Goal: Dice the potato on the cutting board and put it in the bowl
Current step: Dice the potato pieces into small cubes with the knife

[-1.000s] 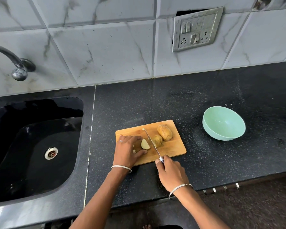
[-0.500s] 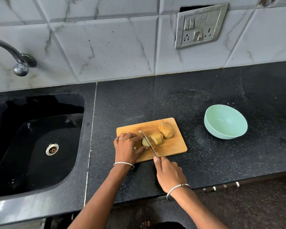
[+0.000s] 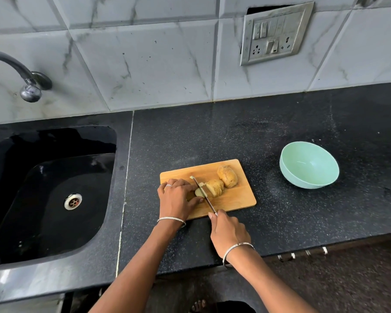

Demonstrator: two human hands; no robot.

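Note:
A small wooden cutting board [image 3: 235, 199] lies on the black counter. On it sit an uncut potato half [image 3: 227, 176], a cut potato piece [image 3: 215, 187] and a pale wedge [image 3: 199, 192] under the blade. My left hand [image 3: 175, 198] holds the wedge down with curled fingers. My right hand [image 3: 228, 233] grips the handle of a knife [image 3: 203, 194], whose blade crosses the wedge right beside my left fingers. An empty mint-green bowl [image 3: 309, 164] stands to the right of the board.
A black sink [image 3: 50, 195] with a steel drain fills the left, with a tap [image 3: 29, 86] above it. A tiled wall with a switch plate [image 3: 275, 33] rises behind. The counter's front edge runs just below my wrists.
The knife blade has come down and leftward onto the pale wedge. My left hand has closed over the wedge, covering more of it. The camera shifted slightly.

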